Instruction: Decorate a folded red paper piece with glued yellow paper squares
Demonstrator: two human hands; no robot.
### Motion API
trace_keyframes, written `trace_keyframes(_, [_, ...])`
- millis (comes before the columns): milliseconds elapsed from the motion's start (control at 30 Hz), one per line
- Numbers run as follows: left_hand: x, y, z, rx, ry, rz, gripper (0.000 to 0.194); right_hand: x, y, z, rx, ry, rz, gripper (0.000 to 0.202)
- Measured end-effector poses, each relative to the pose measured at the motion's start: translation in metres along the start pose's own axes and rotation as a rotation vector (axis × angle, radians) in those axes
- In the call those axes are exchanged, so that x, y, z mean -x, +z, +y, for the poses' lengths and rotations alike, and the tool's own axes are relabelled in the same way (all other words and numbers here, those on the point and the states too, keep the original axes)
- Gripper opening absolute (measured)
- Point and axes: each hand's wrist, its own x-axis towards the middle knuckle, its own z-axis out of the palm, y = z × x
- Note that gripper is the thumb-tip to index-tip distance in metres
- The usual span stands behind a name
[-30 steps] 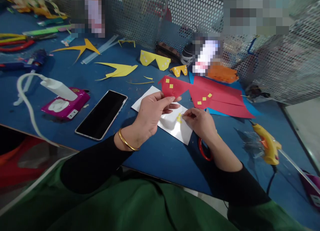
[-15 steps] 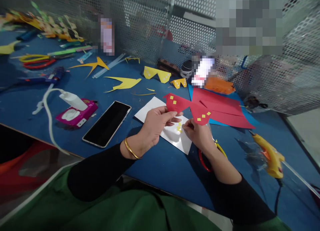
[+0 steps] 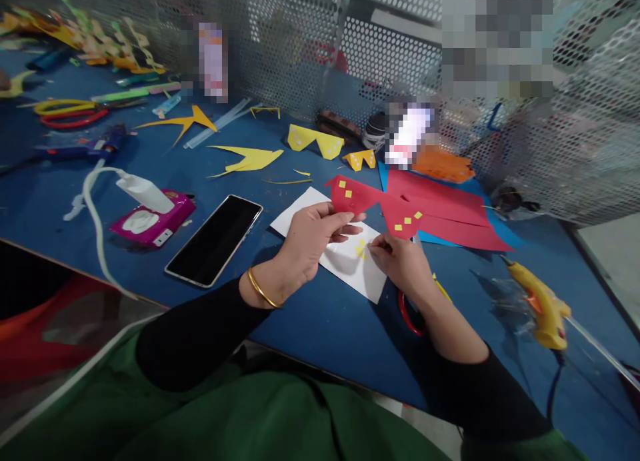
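Note:
A red paper cutout (image 3: 395, 211) shaped like glasses carries several small yellow squares. My left hand (image 3: 320, 238) pinches its left part between thumb and fingers. Below the cutout's right part, my right hand (image 3: 403, 258) has its thumb and fingertips pressed together; anything between them is too small to make out. Under both hands lies a white sheet (image 3: 367, 284) with several small yellow pieces (image 3: 361, 249) on it, just left of my right fingertips. Scissors with a red and yellow handle (image 3: 409, 316) are partly hidden beneath my right wrist.
A phone (image 3: 215, 241) and a magenta power socket (image 3: 153, 218) lie at left. Yellow paper glasses (image 3: 315, 141) rest behind the sheet. Red paper (image 3: 445, 208) lies on blue paper at right, near a yellow glue gun (image 3: 537, 304).
My right hand has shifted slightly right, its fingertips a little farther from the yellow pieces. My left hand still holds the red cutout, which sits slightly higher in view.

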Motion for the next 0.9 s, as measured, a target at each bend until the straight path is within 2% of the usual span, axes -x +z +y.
trace_keyframes(233, [0.0,-0.001,0.0,0.003,0.016,0.011,0.013,0.0,-0.003,0.003,-0.062,-0.068,-0.022,0.03])
trace_keyframes(333, [-0.001,-0.001,-0.001,-0.01,0.015,0.015,0.014,0.002,-0.003,0.004,-0.114,-0.115,-0.022,0.028])
trace_keyframes(433, [-0.002,-0.001,-0.001,-0.018,0.014,0.025,0.014,0.003,-0.007,0.003,-0.129,-0.082,0.002,0.028])
trace_keyframes(600, [-0.001,0.0,0.0,-0.018,0.005,0.021,0.015,0.006,-0.019,0.0,-0.058,-0.088,0.014,0.029])
trace_keyframes(733, [-0.005,0.001,-0.007,0.019,-0.001,0.048,0.011,0.018,-0.03,0.002,0.043,-0.12,0.076,0.025])
trace_keyframes(900, [-0.013,0.0,-0.024,0.025,-0.061,0.082,0.009,0.045,-0.04,-0.001,0.161,-0.29,0.055,0.027])
